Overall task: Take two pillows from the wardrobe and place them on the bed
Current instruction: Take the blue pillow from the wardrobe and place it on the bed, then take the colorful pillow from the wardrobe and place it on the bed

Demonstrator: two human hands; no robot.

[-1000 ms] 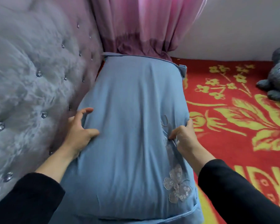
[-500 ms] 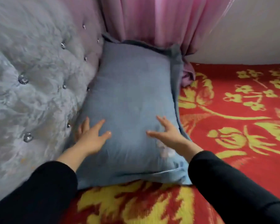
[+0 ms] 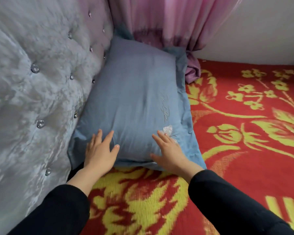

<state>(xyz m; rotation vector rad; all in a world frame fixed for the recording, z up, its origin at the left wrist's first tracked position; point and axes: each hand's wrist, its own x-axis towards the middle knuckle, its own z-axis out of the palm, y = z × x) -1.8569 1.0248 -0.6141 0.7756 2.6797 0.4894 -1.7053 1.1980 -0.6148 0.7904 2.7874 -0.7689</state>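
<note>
A blue pillow (image 3: 134,102) with an embroidered butterfly lies on the bed (image 3: 244,150), which has a red blanket with yellow flowers. The pillow's left side rests against the headboard, its far end by the curtain. My left hand (image 3: 99,152) lies flat on the pillow's near left corner, fingers spread. My right hand (image 3: 169,150) lies flat on the near right corner, next to the butterfly, fingers spread. Neither hand grips anything. Only one pillow is in view.
A grey tufted headboard (image 3: 37,99) with crystal buttons fills the left side. A pink curtain (image 3: 168,21) hangs behind the pillow, its hem bunched on the bed. A pale wall (image 3: 270,31) runs along the bed's far edge.
A second ago both hands held the pillow up by its sides. It has since been laid flat on the bed against the headboard, and the hands have opened and rest on its near end.
</note>
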